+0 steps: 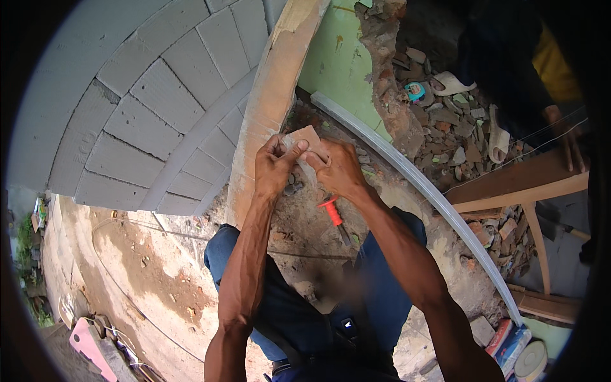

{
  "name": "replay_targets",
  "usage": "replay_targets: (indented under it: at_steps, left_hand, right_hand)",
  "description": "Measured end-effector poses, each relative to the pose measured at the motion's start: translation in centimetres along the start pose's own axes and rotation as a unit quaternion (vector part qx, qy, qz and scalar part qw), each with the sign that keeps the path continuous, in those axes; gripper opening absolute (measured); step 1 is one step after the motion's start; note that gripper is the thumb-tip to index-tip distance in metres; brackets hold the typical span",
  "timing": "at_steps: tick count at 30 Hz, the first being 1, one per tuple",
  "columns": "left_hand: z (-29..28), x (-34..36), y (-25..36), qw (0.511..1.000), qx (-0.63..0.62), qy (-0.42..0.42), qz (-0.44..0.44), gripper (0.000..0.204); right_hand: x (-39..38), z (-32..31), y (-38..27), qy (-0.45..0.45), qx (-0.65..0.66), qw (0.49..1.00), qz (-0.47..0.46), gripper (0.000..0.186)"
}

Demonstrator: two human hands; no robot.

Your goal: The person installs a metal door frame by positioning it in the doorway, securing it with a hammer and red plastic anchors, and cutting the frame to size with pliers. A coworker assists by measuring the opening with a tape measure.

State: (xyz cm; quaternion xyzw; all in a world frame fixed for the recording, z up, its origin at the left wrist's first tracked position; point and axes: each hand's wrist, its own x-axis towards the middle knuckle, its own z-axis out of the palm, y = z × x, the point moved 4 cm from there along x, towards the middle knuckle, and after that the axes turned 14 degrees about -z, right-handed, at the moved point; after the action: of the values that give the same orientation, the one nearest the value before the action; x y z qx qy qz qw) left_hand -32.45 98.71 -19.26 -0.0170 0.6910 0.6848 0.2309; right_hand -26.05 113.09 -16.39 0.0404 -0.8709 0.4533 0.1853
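Between my hands is a small tan flat piece (304,137) with a whitish, crumpled-looking part; whether that part is separate I cannot tell. My left hand (272,165) pinches its left side with thumb and fingers, and my right hand (340,165) grips its right side. Below them, a red-handled chisel (334,213) with a hand guard lies on the rubble-strewn ground between my knees. Just left of my hands runs a long, pale wooden board (266,95).
A grey block wall (184,89) fills the upper left. Right of me are a long metal bar (407,175), broken masonry (458,134), a turquoise tape measure (415,90) and sandals. At the right edge another person's hand (569,146) rests on a wooden plank (515,188).
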Motion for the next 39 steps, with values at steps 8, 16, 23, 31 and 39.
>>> replay_targets:
  at_steps: [8,16,23,31,39]
  left_hand:
    - [0.0,-0.1,1.9,0.995,-0.088,-0.036,-0.011,0.033]
    - [5.1,2.5,-6.6,0.925,0.371,-0.081,0.023,0.023]
    - [12.0,-1.7,-18.3,0.915,0.260,-0.230,-0.204,0.043]
    - [16.4,-5.8,-26.9,0.835,0.108,-0.506,-0.187,0.035]
    - [21.1,-7.8,-24.6,0.810,0.204,-0.381,-0.397,0.029]
  right_hand:
    - [0.7,-4.9,1.8,-0.130,0.058,0.988,0.063,0.052]
    - [-12.6,-4.6,11.9,-0.045,0.095,0.982,0.158,0.073]
    - [-25.5,-0.8,16.1,-0.051,0.306,0.893,0.327,0.038]
    - [-33.6,-3.3,13.9,0.221,0.313,0.794,0.472,0.037]
    - [-37.2,-9.6,11.6,0.219,0.230,0.803,0.503,0.042]
